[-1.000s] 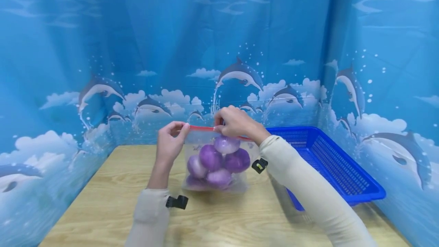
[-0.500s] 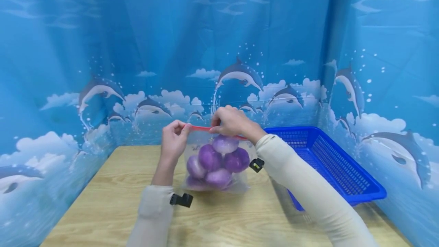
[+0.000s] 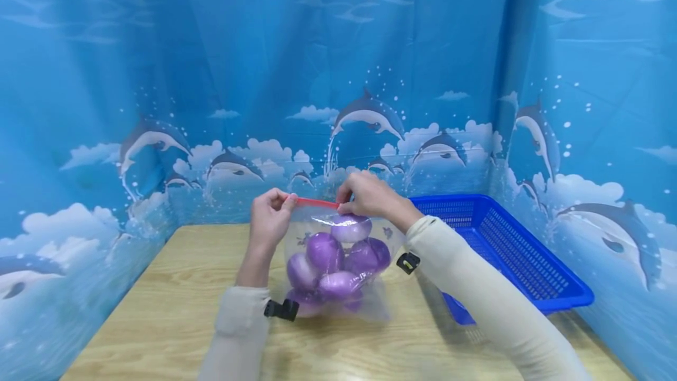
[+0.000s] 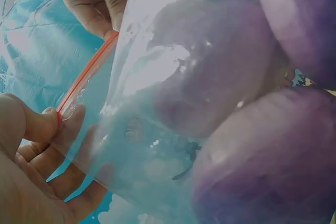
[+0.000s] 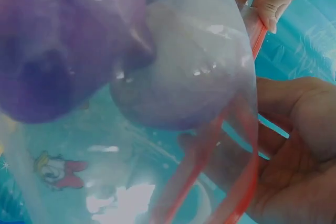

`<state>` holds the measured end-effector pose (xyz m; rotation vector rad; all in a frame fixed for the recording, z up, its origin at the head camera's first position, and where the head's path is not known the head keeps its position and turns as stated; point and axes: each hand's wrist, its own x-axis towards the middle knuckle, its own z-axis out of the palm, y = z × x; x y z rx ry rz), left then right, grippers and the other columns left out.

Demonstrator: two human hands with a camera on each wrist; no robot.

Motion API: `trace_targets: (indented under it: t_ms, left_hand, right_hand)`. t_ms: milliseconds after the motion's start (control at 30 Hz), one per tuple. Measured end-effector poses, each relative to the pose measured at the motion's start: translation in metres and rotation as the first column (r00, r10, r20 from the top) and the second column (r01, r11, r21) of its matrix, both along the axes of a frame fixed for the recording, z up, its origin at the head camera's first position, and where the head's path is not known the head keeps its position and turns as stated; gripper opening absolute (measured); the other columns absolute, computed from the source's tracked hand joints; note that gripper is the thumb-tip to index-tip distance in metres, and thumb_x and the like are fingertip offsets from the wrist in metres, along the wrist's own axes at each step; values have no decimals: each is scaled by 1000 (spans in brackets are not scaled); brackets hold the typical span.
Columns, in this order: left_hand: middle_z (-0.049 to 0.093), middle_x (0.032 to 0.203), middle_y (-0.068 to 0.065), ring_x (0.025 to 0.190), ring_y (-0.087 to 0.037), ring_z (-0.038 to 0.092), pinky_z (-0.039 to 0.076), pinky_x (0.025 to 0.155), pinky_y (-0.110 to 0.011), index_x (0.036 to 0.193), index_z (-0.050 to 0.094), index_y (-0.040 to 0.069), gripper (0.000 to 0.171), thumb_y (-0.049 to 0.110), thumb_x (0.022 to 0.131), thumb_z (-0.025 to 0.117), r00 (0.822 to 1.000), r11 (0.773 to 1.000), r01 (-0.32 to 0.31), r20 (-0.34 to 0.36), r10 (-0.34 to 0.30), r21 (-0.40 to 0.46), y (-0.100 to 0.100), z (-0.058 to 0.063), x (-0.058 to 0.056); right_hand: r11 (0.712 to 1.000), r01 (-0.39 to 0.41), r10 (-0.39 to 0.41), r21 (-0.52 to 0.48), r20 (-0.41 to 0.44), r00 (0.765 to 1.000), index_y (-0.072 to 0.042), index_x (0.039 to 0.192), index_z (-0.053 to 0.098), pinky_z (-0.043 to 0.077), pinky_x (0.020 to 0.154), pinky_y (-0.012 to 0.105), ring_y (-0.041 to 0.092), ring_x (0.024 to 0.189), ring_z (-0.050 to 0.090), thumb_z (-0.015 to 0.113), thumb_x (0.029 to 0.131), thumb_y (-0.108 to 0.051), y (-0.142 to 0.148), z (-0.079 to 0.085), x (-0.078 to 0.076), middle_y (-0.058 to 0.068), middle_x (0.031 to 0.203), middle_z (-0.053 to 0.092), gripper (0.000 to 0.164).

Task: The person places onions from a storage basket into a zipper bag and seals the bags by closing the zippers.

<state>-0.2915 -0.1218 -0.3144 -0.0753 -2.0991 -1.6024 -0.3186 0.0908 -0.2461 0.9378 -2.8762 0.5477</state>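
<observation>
The left hand [image 3: 268,222] pinches the left end of the red zip strip [image 3: 316,202] on a clear plastic bag [image 3: 338,263], and the right hand [image 3: 370,196] pinches the same strip further along. The bag hangs between and below both hands, just over the wooden table [image 3: 158,322], bulging with purple onions [image 3: 324,251]. A small cartoon print [image 5: 55,170] shows on the bag; no writing is readable. A blue basket [image 3: 529,257] sits to the right, near the right sleeve [image 3: 476,293]. Dolphin-printed sheeting [image 3: 365,113] stands behind.
</observation>
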Motion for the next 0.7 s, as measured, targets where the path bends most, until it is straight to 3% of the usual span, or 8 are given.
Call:
trace_targets:
  t_ms: [167,467,700]
  left_hand:
    - [71,86,-19,68,-14,55,43,55,-20,92,69,-2,15,12,98,69,1000,1000,-9,4,9,-1,1,-2,1]
    - [75,88,-23,63,-12,54,41,52,-20,89,70,-3,15,9,97,70,999,1000,-11,-31,10,-28,2,-5,2]
    - [74,89,-23,64,-14,54,40,52,-21,89,69,-2,15,10,98,68,1000,999,-6,-25,5,-43,4,-4,2]
  right_hand:
    - [1000,-20,20,6,-24,1000,-13,93,81,58,80,30,16,88,66,79,90,-16,2,-6,-1,-1,88,77,4]
    - [998,-37,40,51,-55,998,-8,94,77,54,72,26,15,73,59,77,91,-12,-2,-15,0,2,79,69,5]
    - [998,-47,47,36,-27,999,-14,81,73,51,63,23,13,67,57,73,94,-11,6,-9,2,-1,76,68,13]
